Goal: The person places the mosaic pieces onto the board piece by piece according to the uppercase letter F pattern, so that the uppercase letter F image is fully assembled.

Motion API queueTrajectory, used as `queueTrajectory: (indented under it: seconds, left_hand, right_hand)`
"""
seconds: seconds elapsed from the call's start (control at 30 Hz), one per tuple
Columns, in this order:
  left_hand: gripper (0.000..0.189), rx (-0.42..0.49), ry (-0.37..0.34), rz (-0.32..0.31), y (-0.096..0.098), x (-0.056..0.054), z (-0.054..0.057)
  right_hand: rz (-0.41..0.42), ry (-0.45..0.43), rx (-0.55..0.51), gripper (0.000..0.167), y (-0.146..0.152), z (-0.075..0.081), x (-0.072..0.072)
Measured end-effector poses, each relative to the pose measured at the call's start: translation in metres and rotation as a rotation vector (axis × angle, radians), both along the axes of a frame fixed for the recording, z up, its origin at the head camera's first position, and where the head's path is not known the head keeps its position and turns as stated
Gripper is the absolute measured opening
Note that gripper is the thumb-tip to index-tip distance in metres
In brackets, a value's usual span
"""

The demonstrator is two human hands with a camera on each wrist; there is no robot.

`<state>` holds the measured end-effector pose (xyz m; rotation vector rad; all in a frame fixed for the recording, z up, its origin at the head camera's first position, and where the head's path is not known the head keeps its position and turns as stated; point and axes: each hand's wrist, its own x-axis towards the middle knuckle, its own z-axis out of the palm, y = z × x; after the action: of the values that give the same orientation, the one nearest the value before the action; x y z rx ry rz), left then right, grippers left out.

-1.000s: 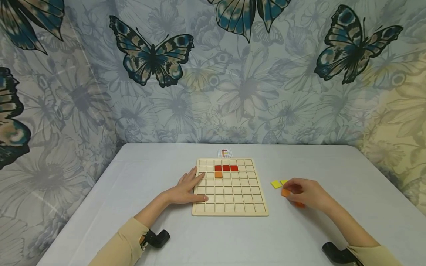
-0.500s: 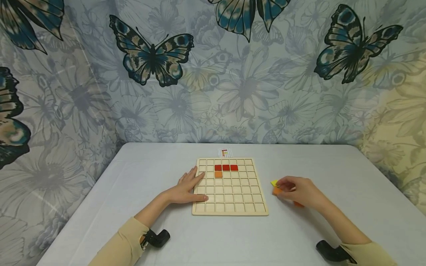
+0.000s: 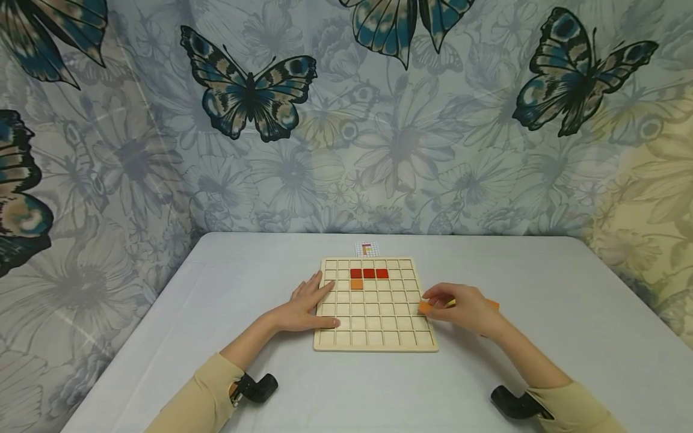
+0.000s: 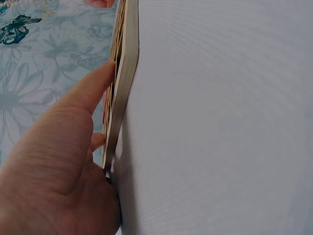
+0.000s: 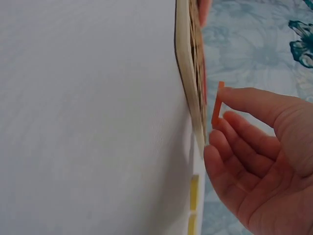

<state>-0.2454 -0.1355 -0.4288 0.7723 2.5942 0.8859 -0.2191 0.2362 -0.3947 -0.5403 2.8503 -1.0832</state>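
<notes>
Orange tile point(image 5: 218, 105) is hovering at the grid board point(image 3: 373, 325)'s right edge.
Right hand point(image 3: 461, 307) is pinching it; left hand point(image 3: 301, 308), fingers spread, is resting on the left edge. Apparently two yellow tiles point(image 5: 194, 193) are lying nearby.

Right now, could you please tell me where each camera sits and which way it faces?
Head: worn on the head, facing forward and down at the grid board; left hand, right hand and beige sleeves show.
Left wrist: on that wrist, facing the board's edge; the left hand shows.
Right wrist: on that wrist, facing the right hand's grip on an orange tile; that hand shows.
Head and right wrist share that tile.
</notes>
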Motion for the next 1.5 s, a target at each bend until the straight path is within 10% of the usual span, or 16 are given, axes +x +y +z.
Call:
queueTrajectory:
  seconds: [1.5]
  left_hand:
    - [0.092,-0.012,0.006,0.011,0.001,0.002,0.003]
  right_hand:
    - [0.212,0.087,-0.008,0.011,-0.105,-0.006,-0.034]
